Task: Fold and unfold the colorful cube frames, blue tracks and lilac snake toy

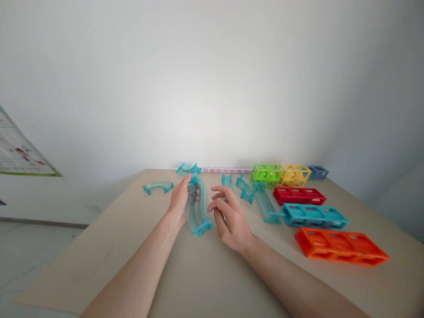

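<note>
My left hand (181, 198) is wrapped round the upper part of a clear teal curved track piece (202, 204), a marble-run style channel with darker teal connectors at its ends. It is held up over the table, its lower end pointing toward me. Just right of it, my right hand (229, 216) has its fingers apart and slightly bent, with nothing visible in them. The fingertips are close to the track piece; a small gap seems to separate them. Another curved track piece (158, 185) lies on the table to the left, and one more (188, 168) lies behind my left hand.
On the table (109, 251) to the right lie a long clear teal track (267, 205) and several short pieces (245, 189). Farther right are open frame blocks: green (266, 175), yellow (294, 176), blue (319, 172), red (300, 196), teal (314, 216) and orange (341, 246). A white wall (205, 88) stands behind.
</note>
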`<state>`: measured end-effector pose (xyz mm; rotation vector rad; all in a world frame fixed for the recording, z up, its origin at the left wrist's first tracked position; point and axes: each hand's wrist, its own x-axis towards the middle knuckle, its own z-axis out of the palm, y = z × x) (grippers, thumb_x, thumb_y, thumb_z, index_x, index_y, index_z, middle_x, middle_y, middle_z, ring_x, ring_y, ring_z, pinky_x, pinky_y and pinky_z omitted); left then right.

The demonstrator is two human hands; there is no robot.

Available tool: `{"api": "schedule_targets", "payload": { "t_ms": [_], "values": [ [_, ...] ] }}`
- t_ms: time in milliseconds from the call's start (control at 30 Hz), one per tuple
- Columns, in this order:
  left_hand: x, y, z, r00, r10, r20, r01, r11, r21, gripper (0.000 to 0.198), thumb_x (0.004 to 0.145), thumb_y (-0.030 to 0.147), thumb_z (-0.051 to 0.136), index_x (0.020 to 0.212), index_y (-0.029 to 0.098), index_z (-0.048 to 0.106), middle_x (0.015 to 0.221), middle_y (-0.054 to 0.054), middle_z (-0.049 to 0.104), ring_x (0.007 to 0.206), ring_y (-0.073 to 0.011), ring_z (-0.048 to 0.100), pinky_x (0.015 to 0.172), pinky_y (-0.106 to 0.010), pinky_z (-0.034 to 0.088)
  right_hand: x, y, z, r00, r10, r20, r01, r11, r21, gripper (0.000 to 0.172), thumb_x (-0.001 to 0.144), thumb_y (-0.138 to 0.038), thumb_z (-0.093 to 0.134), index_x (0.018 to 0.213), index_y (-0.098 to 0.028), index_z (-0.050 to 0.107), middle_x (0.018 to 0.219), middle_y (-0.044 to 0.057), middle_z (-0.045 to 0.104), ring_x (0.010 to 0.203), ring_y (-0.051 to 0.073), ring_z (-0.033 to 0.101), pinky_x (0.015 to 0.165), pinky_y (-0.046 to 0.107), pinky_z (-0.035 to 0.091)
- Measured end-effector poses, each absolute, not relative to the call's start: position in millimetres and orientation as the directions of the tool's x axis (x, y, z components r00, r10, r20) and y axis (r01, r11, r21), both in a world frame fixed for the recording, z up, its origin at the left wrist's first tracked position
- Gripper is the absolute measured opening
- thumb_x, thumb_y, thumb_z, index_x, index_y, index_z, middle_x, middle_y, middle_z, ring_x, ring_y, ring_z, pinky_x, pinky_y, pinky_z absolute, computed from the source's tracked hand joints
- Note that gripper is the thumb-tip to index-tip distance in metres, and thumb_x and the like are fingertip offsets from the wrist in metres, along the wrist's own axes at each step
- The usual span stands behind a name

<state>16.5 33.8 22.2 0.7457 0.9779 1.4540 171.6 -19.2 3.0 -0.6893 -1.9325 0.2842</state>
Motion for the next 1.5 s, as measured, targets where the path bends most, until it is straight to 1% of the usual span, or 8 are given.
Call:
{"api": "schedule_targets", "payload": {
  "t_ms": [167, 333, 667, 767, 933, 1067, 1200, 1500],
  "values": [
    [20, 32, 22, -0.201, 0.977, -0.064, -0.435, -0.03, 0.9, 0.034, 0.071, 0.048, 0.064, 0.066, 0.016, 0.054, 0.049, 0.002, 0.055, 0.041, -0.0093, 0.049, 0.043, -0.021, 0.038, 169, -25, 8, -0.385, 0.638, 0.667, 0.236, 0.767, -0.597, 0.019, 0.095, -0.021, 0.035, 0.105, -0.019, 0.051, 0.111, 0.01, 0.052, 0.096, 0.018, 0.053, 0.084, 0.034, 0.046],
    [25, 31, 16, -0.152, 0.986, 0.072, -0.338, -0.121, 0.933, 0.037, 0.07, 0.05, 0.069, 0.07, 0.017, 0.053, 0.056, 0.004, 0.057, 0.048, -0.0087, 0.051, 0.05, -0.021, 0.041, 166, -25, 5, -0.323, 0.699, 0.638, 0.205, 0.709, -0.674, 0.009, 0.091, -0.029, 0.047, 0.089, -0.02, 0.049, 0.104, 0.007, 0.051, 0.082, 0.015, 0.053, 0.067, 0.027, 0.048],
    [26, 32, -1, -0.01, 0.883, 0.47, 0.375, -0.432, 0.82, 0.037, 0.089, 0.046, 0.047, 0.063, 0.019, 0.042, 0.055, 0.006, 0.041, 0.054, -0.0109, 0.041, 0.054, -0.024, 0.03, 163, -10, -6, -0.039, 0.95, 0.309, 0.047, 0.31, -0.949, 0.039, 0.077, -0.031, 0.064, 0.108, -0.023, 0.042, 0.092, 0.0, 0.058, 0.057, 0.01, 0.054, 0.051, 0.024, 0.046],
    [25, 31, -4, 0.041, 0.873, 0.486, 0.445, -0.452, 0.773, 0.035, 0.091, 0.044, 0.043, 0.065, 0.02, 0.041, 0.056, 0.005, 0.043, 0.055, -0.0124, 0.042, 0.056, -0.024, 0.031, 165, -8, -4, -0.015, 0.952, 0.305, 0.038, 0.305, -0.952, 0.039, 0.076, -0.033, 0.066, 0.108, -0.022, 0.046, 0.11, 0.005, 0.055, 0.058, 0.008, 0.055, 0.05, 0.023, 0.046],
    [19, 37, -7, 0.009, 0.903, 0.429, 0.394, -0.397, 0.829, 0.033, 0.088, 0.043, 0.047, 0.064, 0.021, 0.045, 0.056, 0.004, 0.047, 0.055, -0.0145, 0.046, 0.055, -0.024, 0.031, 168, -9, -5, -0.119, 0.967, 0.227, -0.046, 0.223, -0.974, 0.038, 0.081, -0.046, 0.06, 0.108, -0.021, 0.048, 0.102, 0.004, 0.056, 0.052, 0.007, 0.05, 0.042, 0.021, 0.043],
    [9, 47, -12, -0.141, 0.922, 0.361, 0.321, -0.303, 0.898, 0.034, 0.081, 0.041, 0.056, 0.056, 0.02, 0.048, 0.052, 0.003, 0.045, 0.053, -0.0139, 0.042, 0.053, -0.023, 0.028, 169, -18, -3, -0.232, 0.883, 0.408, 0.128, 0.443, -0.887, 0.036, 0.088, -0.045, 0.051, 0.116, -0.021, 0.051, 0.104, 0.005, 0.054, 0.058, 0.008, 0.052, 0.05, 0.023, 0.046],
    [1, 57, -20, -0.184, 0.919, 0.348, 0.335, -0.274, 0.901, 0.031, 0.081, 0.036, 0.056, 0.055, 0.019, 0.053, 0.053, 0.003, 0.049, 0.055, -0.0139, 0.043, 0.054, -0.022, 0.03, 168, -31, 8, -0.384, 0.727, 0.569, 0.385, 0.686, -0.617, 0.039, 0.08, -0.041, 0.063, 0.112, -0.02, 0.058, 0.105, 0.008, 0.053, 0.066, 0.012, 0.053, 0.064, 0.029, 0.049],
    [-4, 74, -32, -0.245, 0.926, 0.287, 0.382, -0.18, 0.907, 0.019, 0.078, 0.032, 0.056, 0.07, 0.018, 0.066, 0.073, -0.005, 0.068, 0.075, -0.0198, 0.061, 0.065, -0.026, 0.044, 165, -25, 3, -0.643, 0.617, 0.455, 0.502, 0.787, -0.358, 0.013, 0.084, -0.016, 0.055, 0.096, -0.019, 0.061, 0.096, 0.006, 0.061, 0.085, 0.017, 0.061, 0.078, 0.027, 0.048]
  ]
}}
